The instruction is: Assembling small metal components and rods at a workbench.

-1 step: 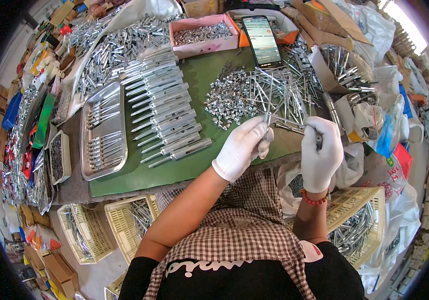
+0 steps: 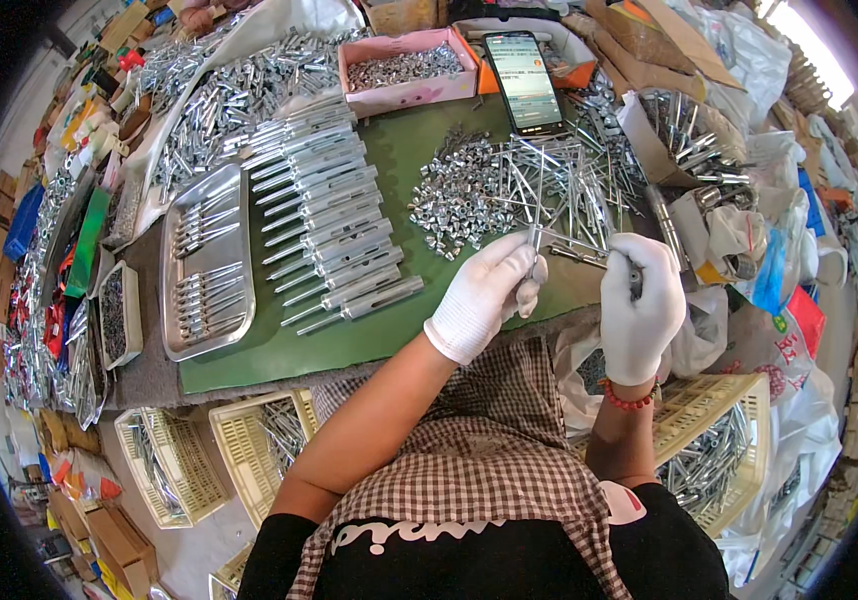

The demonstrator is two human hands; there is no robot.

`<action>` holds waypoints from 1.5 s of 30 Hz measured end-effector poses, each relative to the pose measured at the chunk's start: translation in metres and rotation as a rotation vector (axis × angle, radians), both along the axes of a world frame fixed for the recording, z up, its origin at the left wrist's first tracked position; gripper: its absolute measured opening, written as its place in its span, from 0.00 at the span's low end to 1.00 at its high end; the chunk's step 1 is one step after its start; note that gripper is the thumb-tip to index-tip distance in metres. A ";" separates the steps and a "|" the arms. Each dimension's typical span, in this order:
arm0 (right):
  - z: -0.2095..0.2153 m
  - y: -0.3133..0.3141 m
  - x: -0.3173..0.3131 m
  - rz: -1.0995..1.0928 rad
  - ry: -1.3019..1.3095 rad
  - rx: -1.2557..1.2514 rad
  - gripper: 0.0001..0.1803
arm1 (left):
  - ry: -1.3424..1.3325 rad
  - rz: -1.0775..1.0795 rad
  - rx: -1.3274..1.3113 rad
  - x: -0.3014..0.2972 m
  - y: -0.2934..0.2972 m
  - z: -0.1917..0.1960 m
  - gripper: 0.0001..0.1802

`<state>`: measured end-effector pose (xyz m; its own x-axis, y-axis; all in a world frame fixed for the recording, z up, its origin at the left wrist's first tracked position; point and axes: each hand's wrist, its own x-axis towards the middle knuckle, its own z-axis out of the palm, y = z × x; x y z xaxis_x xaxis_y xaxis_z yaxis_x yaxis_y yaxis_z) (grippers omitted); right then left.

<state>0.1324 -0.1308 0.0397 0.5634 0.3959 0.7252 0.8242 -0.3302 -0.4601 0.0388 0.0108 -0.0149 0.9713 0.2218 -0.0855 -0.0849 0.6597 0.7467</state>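
Note:
My left hand [image 2: 484, 295], in a white knit glove, is closed around a thin metal rod [image 2: 539, 195] that stands up from its fingertips. In its white glove, my right hand [image 2: 641, 315] is closed too, gripping slim metal rods [image 2: 577, 246] that point left toward the left hand's fingers. How the ends meet is too small to make out. Just beyond the hands lie a heap of small silvery metal nuts [image 2: 459, 195] and a loose pile of thin metal rods [image 2: 589, 180]. To the left, a row of metal sleeves with rods [image 2: 354, 245] lies on the green tabletop [image 2: 249, 375].
A steel tray [image 2: 213, 263] with rods lies at the left. At the back are a pink box [image 2: 409, 92] of small parts, a phone [image 2: 527, 85] and a heap of metal tubes [image 2: 239, 100]. Cream crates [image 2: 189, 465] stand below the table edge.

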 end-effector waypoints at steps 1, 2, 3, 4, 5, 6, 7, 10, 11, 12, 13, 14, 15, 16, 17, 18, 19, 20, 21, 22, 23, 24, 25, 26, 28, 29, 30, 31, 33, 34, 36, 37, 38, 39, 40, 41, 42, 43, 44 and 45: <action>0.000 0.000 -0.001 0.000 0.000 0.000 0.10 | 0.000 0.000 0.000 0.000 0.000 -0.001 0.16; 0.000 0.000 -0.001 -0.005 -0.008 0.003 0.11 | -0.002 0.000 -0.005 0.000 0.000 -0.001 0.15; -0.001 0.000 -0.002 -0.010 -0.016 0.006 0.11 | -0.004 0.000 -0.010 0.000 0.000 -0.001 0.15; -0.001 0.000 -0.001 -0.010 -0.016 0.006 0.11 | -0.004 -0.001 -0.010 0.000 0.000 -0.001 0.15; -0.001 -0.001 0.000 -0.009 -0.016 0.012 0.11 | -0.007 0.005 -0.021 0.000 0.000 -0.001 0.15; -0.001 -0.001 0.000 -0.007 -0.015 0.018 0.11 | -0.011 0.011 -0.031 0.000 -0.001 -0.001 0.15; -0.001 -0.001 0.000 -0.008 -0.015 0.018 0.11 | -0.011 0.010 -0.031 0.000 0.000 0.000 0.15; 0.000 0.000 -0.001 -0.018 -0.009 -0.008 0.11 | 0.005 0.015 -0.039 0.001 0.000 0.000 0.15; 0.000 0.000 -0.001 -0.013 -0.008 0.003 0.11 | 0.002 0.012 -0.038 0.001 0.000 -0.001 0.16; 0.000 0.000 -0.002 -0.009 -0.006 0.014 0.10 | -0.001 0.009 -0.037 0.001 0.001 -0.001 0.18; 0.000 0.000 -0.003 -0.008 -0.006 0.014 0.10 | -0.001 0.009 -0.037 0.001 0.001 -0.001 0.18; 0.001 0.000 -0.004 -0.009 0.015 0.010 0.10 | -0.002 0.008 -0.033 0.001 0.001 -0.001 0.19; 0.001 0.000 -0.004 -0.010 0.037 0.007 0.10 | -0.003 0.008 -0.029 0.001 0.001 -0.001 0.19; 0.000 -0.001 -0.004 -0.010 0.037 0.007 0.10 | -0.003 0.007 -0.029 0.000 0.000 0.000 0.19; -0.003 -0.001 -0.002 -0.030 0.042 0.029 0.09 | 0.004 0.019 -0.033 0.000 0.000 0.002 0.19; -0.004 -0.001 -0.001 -0.051 0.047 0.052 0.09 | 0.010 0.031 -0.038 0.000 -0.001 0.003 0.19; -0.005 -0.001 -0.002 -0.049 0.047 0.052 0.09 | 0.010 0.032 -0.038 0.000 -0.001 0.003 0.19; -0.006 0.000 -0.003 -0.089 0.112 0.062 0.09 | 0.018 0.048 -0.028 0.000 -0.001 0.003 0.18; -0.006 0.001 -0.003 -0.128 0.178 0.073 0.09 | 0.026 0.063 -0.018 0.000 -0.001 0.002 0.17; -0.011 0.001 0.000 -0.131 0.176 0.073 0.09 | 0.025 0.060 -0.019 0.001 -0.001 0.002 0.17; -0.019 0.001 0.005 -0.099 0.200 0.062 0.09 | 0.037 0.054 0.017 0.001 -0.001 0.000 0.17; -0.026 0.002 0.010 -0.067 0.224 0.051 0.08 | 0.049 0.048 0.053 0.002 -0.002 -0.001 0.16; -0.031 0.005 0.014 -0.065 0.225 0.052 0.08 | 0.050 0.050 0.055 0.001 -0.002 0.000 0.16; -0.035 0.007 0.018 -0.089 0.133 -0.015 0.08 | 0.055 0.054 0.069 0.002 -0.003 0.000 0.15; -0.034 0.009 0.016 -0.123 0.123 -0.071 0.07 | 0.063 0.058 0.083 0.002 -0.005 0.000 0.14; -0.029 0.011 0.015 -0.123 0.126 -0.072 0.07 | 0.080 0.055 0.132 0.003 -0.006 0.001 0.13; -0.023 0.013 0.014 -0.044 0.287 -0.033 0.06 | 0.097 0.052 0.182 0.003 -0.007 0.001 0.12; -0.020 0.014 0.013 0.030 0.447 0.008 0.06 | 0.099 0.046 0.182 0.003 -0.008 0.004 0.12; -0.020 0.019 0.015 0.075 0.567 0.099 0.07 | 0.137 0.079 0.322 0.003 -0.012 0.007 0.09; -0.019 0.021 0.016 0.105 0.681 0.091 0.07 | 0.139 0.077 0.324 0.003 -0.013 0.006 0.09; -0.014 0.027 0.015 0.120 0.810 0.133 0.06 | 0.152 0.120 0.355 0.002 -0.014 0.003 0.09; -0.015 0.028 0.018 0.117 0.811 0.135 0.06 | 0.152 0.116 0.356 0.002 -0.015 0.004 0.09; -0.016 0.028 0.022 0.090 0.791 0.149 0.06 | 0.173 0.137 0.386 0.002 -0.015 0.004 0.09; -0.018 0.028 0.026 0.062 0.771 0.163 0.06 | 0.193 0.158 0.417 0.001 -0.015 0.005 0.09; -0.021 0.027 0.032 0.005 0.619 0.075 0.07 | 0.190 0.151 0.420 0.001 -0.015 0.004 0.09; -0.022 0.026 0.033 -0.003 0.616 0.081 0.07 | 0.188 0.158 0.442 0.001 -0.015 0.001 0.09; -0.022 0.023 0.033 -0.042 0.503 0.072 0.07 | 0.185 0.163 0.465 0.001 -0.014 0.000 0.10; -0.020 0.020 0.033 -0.089 0.390 0.062 0.08 | 0.177 0.146 0.469 0.001 -0.014 0.000 0.10; -0.010 0.013 0.025 -0.017 0.623 0.077 0.09 | 0.181 0.145 0.467 0.002 -0.014 0.000 0.10; -0.011 0.009 0.021 0.152 0.656 0.133 0.10 | 0.182 0.139 0.467 0.002 -0.014 0.000 0.10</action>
